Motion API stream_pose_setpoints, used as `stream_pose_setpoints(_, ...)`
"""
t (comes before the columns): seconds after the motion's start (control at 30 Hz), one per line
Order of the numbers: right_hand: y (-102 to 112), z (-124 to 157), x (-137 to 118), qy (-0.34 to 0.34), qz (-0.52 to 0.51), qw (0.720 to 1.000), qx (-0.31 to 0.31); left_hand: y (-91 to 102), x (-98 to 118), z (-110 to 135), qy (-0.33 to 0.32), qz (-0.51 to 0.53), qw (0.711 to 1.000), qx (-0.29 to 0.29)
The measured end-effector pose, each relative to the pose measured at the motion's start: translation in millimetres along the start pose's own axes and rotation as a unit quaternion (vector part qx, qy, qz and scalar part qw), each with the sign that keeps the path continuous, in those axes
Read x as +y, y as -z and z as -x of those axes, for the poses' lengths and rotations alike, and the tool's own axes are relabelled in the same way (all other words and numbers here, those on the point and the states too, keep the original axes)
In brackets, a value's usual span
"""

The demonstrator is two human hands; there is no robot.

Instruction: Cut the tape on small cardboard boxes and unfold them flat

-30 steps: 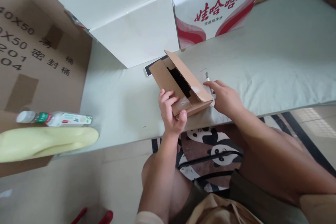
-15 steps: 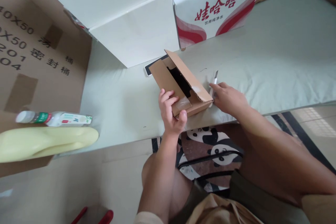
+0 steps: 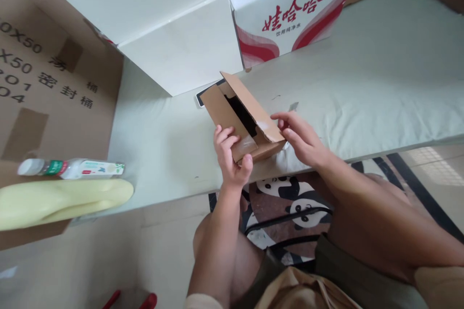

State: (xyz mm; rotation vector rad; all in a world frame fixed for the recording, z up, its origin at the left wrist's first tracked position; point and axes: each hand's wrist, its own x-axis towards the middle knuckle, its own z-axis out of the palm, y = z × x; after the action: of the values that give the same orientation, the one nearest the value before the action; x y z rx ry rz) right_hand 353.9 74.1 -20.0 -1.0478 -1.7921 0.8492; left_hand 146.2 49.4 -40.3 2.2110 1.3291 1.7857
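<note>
A small brown cardboard box (image 3: 255, 111) lies tilted on the cloth with its top flaps partly raised and a dark gap between them. My left hand (image 3: 232, 157) grips its near left side, the fingers over a flap and the thumb at the lower edge. At the box's right corner is my right hand (image 3: 302, 137), fingers apart, index finger stretched toward the raised flap; whether it touches cannot be told. Just beyond that hand a greyish blade-like piece (image 3: 293, 106) shows on the cloth. The white handle of the utility knife is mostly hidden.
A dark flat device (image 3: 200, 99) lies partly behind the box. White cartons (image 3: 188, 48) and a red-printed carton (image 3: 290, 24) stand at the back. To the left are a large cardboard box (image 3: 54, 87), a plastic bottle (image 3: 79, 168) and a pale yellow object (image 3: 65, 200).
My right hand has opened and let go of the utility knife, moving slightly left toward the box's flap. My left hand still holds the box. The whole view has shifted a little.
</note>
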Motion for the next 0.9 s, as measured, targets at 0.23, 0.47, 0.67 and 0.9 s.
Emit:
stream_pose_setpoints(0.23, -14.6, 10.0, 6.1, 0.052, -0.047, 0.998, -0.006, -2.5, -0.6, -0.5, 0.018, 0.038, 0.999, 0.010)
stream_pose_setpoints(0.47, -22.7, 11.0, 6.1, 0.047, -0.050, 0.998, -0.016, 9.0, -7.8, 1.0, 0.061, 0.085, 0.994, -0.041)
stream_pose_setpoints(0.67, -31.1, 14.7, 6.0, 0.057, -0.057, 0.996, -0.038, 14.2, -12.3, 2.2, 0.090, 0.098, 0.991, 0.008)
stream_pose_setpoints(0.9, -32.7, 15.8, 6.6, 0.068, -0.029, 0.995, -0.070, 17.0, -14.2, -1.4, 0.200, 0.091, 0.967, 0.132)
